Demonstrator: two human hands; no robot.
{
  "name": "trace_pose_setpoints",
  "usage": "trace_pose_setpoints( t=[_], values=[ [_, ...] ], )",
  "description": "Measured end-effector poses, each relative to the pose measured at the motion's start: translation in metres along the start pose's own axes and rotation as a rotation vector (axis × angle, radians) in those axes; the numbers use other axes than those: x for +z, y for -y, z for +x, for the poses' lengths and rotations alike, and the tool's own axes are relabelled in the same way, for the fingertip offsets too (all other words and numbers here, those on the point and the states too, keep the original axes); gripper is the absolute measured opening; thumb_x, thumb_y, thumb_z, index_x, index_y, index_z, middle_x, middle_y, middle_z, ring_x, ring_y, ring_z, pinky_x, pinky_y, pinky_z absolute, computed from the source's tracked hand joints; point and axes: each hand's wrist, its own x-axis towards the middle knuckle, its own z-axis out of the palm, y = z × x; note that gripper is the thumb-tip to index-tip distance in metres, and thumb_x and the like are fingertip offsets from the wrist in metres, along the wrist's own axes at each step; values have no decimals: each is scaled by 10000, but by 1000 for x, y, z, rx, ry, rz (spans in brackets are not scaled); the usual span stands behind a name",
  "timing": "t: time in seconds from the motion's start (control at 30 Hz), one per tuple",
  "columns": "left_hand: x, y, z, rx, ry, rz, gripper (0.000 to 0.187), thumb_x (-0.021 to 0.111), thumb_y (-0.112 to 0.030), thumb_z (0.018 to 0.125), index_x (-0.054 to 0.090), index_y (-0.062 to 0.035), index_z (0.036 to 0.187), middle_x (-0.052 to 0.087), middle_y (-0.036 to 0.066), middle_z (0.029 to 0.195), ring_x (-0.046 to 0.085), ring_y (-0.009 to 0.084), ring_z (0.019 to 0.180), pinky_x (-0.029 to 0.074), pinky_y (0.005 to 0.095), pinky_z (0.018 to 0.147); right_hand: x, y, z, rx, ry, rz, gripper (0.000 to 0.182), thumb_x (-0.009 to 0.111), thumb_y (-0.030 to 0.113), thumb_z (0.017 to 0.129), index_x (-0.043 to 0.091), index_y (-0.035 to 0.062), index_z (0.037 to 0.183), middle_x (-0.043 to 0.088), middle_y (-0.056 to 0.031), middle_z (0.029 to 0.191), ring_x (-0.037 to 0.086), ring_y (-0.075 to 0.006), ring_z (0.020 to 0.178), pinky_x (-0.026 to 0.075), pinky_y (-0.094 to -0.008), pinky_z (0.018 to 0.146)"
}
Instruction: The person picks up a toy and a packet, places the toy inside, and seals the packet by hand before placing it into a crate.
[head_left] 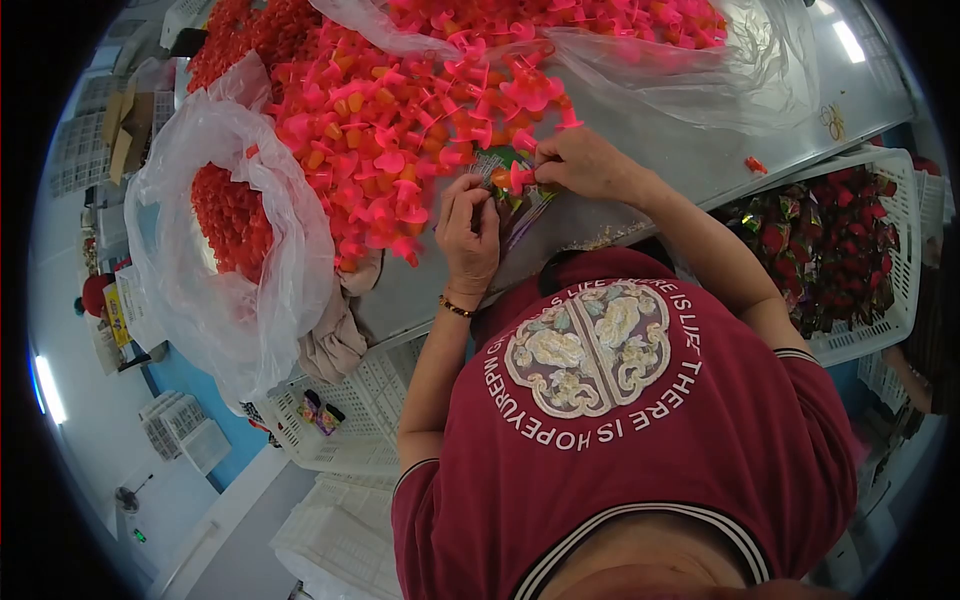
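My left hand (470, 235) has its fingers bent and pinched at the left edge of a shiny green and purple wrapper (520, 218) near the table's front edge. Above the wrapper, my right hand (588, 165) has its fingertips closed on a pink plastic candy piece (517, 178) with an orange end, which points toward my left hand. The part inside my right fingers is hidden. Just beyond both hands spreads a large heap of similar pink and orange pieces (385, 150).
On the left, a clear plastic bag (165, 250) holds more red pieces. Another clear sheet (690, 85) lies at the back. A white crate (905, 250) of red wrapped packets stands right. One small red piece (755, 165) and rubber bands (832, 121) lie on the metal table (660, 145).
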Motion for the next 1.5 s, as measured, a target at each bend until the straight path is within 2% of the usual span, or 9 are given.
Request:
trace_pose_setpoints(
  t=[0.17,0.27,0.33,0.47,0.53,0.83,1.03,1.33,1.5],
  values=[
    [4,1,2,53,-21,19,84,613,29,807,578,5,880,613,137,1037,624,253,835,509,307,659,8,19,-13,-2,-77,-95,177,576,197,794,616,25,815,630,-164,797,611,-347,794,480,-450,703],
    [6,-3,4,-15,-28,-23,77,611,27,816,588,8,887,614,131,1037,620,228,825,507,291,643,16,18,-16,-115,-174,-289,135,560,155,802,599,29,830,623,-147,834,619,-327,809,483,-437,720],
    [6,-4,4,-115,-20,-110,79,611,24,823,596,13,900,612,129,1034,618,206,813,507,280,629,19,12,-16,-373,-210,-491,103,537,126,809,588,41,836,612,-129,888,624,-308,849,483,-429,760],
    [5,-7,5,-136,7,-112,84,611,26,824,597,15,907,610,132,1030,619,201,804,511,280,630,23,10,-15,-430,-287,-498,100,528,122,805,596,54,834,604,-118,913,623,-292,886,477,-426,785],
    [6,-8,7,18,-30,-72,77,610,28,826,597,17,901,609,132,1027,620,199,805,511,276,631,21,11,-14,-365,-200,-458,107,543,132,808,597,41,829,613,-130,894,623,-309,867,482,-425,767],
    [4,-25,21,-102,-33,-151,76,615,40,813,593,15,882,611,121,1026,613,212,854,500,297,722,22,15,-2,13,-135,240,150,614,190,804,650,45,821,609,-124,855,611,-316,819,476,-411,682],
    [6,-23,32,-160,-125,-250,67,615,28,818,595,6,879,609,121,1027,601,208,856,485,293,745,25,20,2,-414,-565,2,126,637,154,798,648,37,843,574,-117,832,589,-292,809,461,-383,679],
    [-3,-34,45,-196,-173,-245,62,580,26,842,580,15,902,591,122,1056,587,196,905,476,291,757,24,17,9,-140,-157,458,157,613,136,834,587,-18,848,542,-145,800,555,-300,750,418,-367,662],
    [-11,-33,49,-212,-173,-316,63,575,8,856,567,22,917,575,129,1104,607,182,790,492,283,703,11,33,4,-336,-249,254,102,632,30,788,600,-34,860,569,-127,827,581,-261,749,445,-338,656]
  ],
)
